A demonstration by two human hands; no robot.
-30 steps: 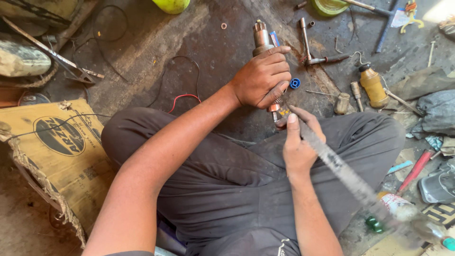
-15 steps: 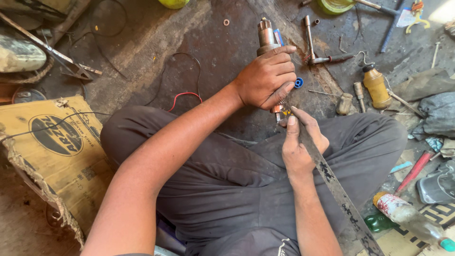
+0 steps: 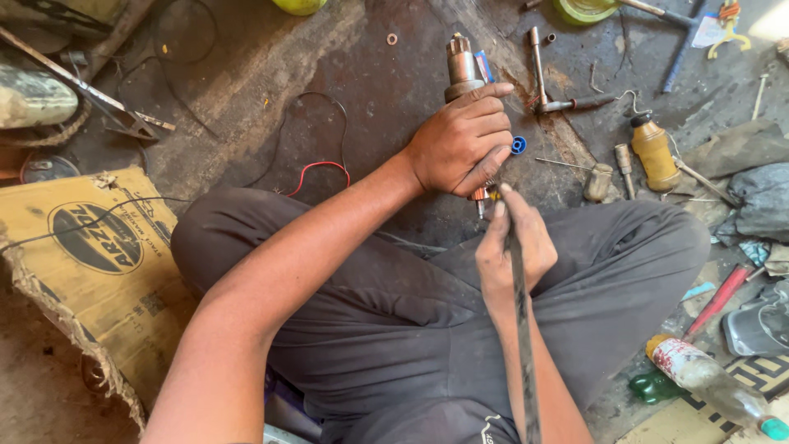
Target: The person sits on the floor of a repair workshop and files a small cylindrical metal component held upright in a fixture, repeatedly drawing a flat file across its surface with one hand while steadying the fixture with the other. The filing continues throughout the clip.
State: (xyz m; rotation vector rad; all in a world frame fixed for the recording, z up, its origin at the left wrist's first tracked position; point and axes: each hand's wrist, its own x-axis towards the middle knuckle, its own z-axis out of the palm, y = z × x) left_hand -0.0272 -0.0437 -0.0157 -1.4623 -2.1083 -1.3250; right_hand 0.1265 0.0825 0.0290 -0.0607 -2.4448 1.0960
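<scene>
Landmark = metal motor part (image 3: 463,70), a grey cylinder standing on end on the dark floor, above the crossed legs.

Right hand (image 3: 515,247): nearest the camera, just below the part. Fingers pinched shut round a long flat metal file (image 3: 521,329); tip sits at the part's copper lower end, shaft runs back along the forearm.

Left hand (image 3: 462,146): fingers wrapped fully closed around the part's middle, top end poking out above the knuckles.

Blue cap (image 3: 519,145): just right of the part, beside the left fingers.

L-shaped wrench (image 3: 549,86): right of the part, near.

Amber bottle (image 3: 655,152): further right, well apart.

Red wire (image 3: 316,170): left of the part.
</scene>
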